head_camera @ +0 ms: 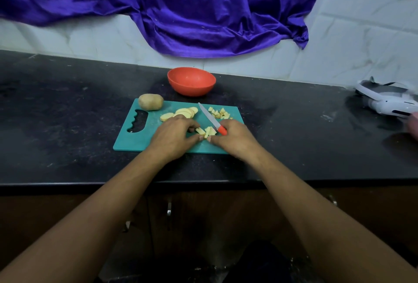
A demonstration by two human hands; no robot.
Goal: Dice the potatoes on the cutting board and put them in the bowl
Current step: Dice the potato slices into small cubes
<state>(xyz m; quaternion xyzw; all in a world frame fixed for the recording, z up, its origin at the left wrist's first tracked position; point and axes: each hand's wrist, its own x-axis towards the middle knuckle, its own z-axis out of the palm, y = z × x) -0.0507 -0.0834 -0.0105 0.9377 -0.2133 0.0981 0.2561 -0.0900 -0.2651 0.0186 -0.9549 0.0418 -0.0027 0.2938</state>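
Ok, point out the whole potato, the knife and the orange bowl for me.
whole potato [150, 102], head view, middle of its skin.
knife [211, 119], head view, on the blade.
orange bowl [192, 89], head view, outer wall facing the camera.

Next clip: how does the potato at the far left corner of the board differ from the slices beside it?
The whole potato is uncut, rounded and brown-skinned; the slices are flat with pale yellow cut faces. The whole potato is one piece at the board's corner; the slices are several, overlapping, nearer the middle. Both lie on the cutting board, not yet diced.
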